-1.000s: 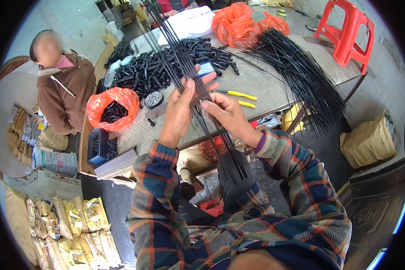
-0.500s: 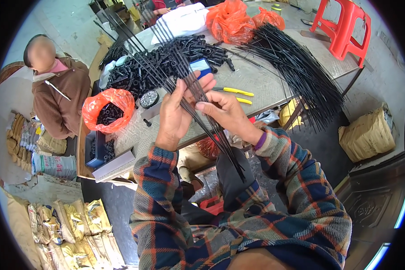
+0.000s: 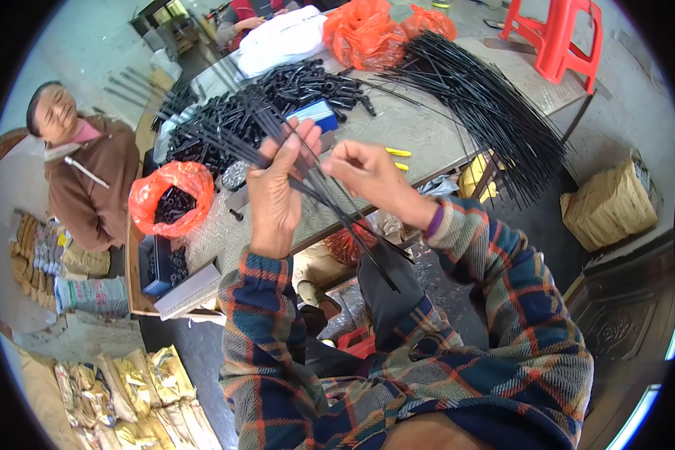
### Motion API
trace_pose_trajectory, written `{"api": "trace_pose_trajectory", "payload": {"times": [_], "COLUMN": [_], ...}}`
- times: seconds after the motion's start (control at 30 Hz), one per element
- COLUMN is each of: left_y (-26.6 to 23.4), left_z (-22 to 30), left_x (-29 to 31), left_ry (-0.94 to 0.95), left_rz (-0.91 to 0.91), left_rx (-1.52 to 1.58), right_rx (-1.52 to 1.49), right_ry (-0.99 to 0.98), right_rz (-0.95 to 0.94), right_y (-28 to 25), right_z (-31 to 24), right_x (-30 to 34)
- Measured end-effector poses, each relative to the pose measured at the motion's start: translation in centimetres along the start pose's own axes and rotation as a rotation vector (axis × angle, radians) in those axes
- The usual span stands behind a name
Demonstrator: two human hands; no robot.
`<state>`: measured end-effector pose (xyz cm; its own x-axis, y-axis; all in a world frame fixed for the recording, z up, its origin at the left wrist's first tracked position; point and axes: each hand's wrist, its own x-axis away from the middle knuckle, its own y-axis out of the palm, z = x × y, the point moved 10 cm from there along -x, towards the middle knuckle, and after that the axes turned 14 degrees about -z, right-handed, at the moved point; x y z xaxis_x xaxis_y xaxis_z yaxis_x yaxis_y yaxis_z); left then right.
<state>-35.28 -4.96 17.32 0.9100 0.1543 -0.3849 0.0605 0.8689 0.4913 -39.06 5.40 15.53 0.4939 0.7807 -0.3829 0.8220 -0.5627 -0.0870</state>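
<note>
Several thin black rods [image 3: 343,216] fan from ten to five o'clock, gripped in our left hand [image 3: 274,202]; our right hand [image 3: 373,177] curls at three o'clock, grasp unclear. We should separate rods singly.

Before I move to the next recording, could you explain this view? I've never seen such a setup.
There is no machine: a person works bare-handed. The view comes from the left of two head-worn fisheye cameras looking down, so straight edges bend near the rim. The left hand holds a fan of thin black rods. The right hand is pinched beside them; whether it grips one is unclear. On the table lie a heap of black tubular fittings, an open red plastic bag holding more black parts, yellow tool handles and a spread of similar rods.
</note>
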Motion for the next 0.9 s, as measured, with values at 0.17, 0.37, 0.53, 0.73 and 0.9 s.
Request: {"api": "trace_pose_trajectory", "payload": {"times": [0.17,0.37,0.53,0.73,0.9], "left_y": [0.1,-0.3,0.6,1.0,3.2], "left_z": [0.6,2.6,1.9,1.8,1.1], "left_x": [0.7,2.8,2.4,2.6,2.3], "left_ry": [-0.033,-0.043,-0.055,-0.069,-0.095], "left_rz": [0.017,0.026,0.004,-0.01,-0.05], "left_rx": [-0.096,-0.145,-0.094,-0.109,-0.101], "right_rx": [0.597,1.103,1.51,1.775,1.956], "right_ry": [-0.155,-0.206,0.427,0.249,0.36], "right_rz": [0.144,0.5,0.257,-0.077,-0.148], "right_y": [-9.1,-18.2,-24.2,-19.7,-23.7], "right_z": [-4.5,-7.7,6.7,8.6,8.8], "right_x": [-8.7,-6.6,2.7,3.5,5.1]}}
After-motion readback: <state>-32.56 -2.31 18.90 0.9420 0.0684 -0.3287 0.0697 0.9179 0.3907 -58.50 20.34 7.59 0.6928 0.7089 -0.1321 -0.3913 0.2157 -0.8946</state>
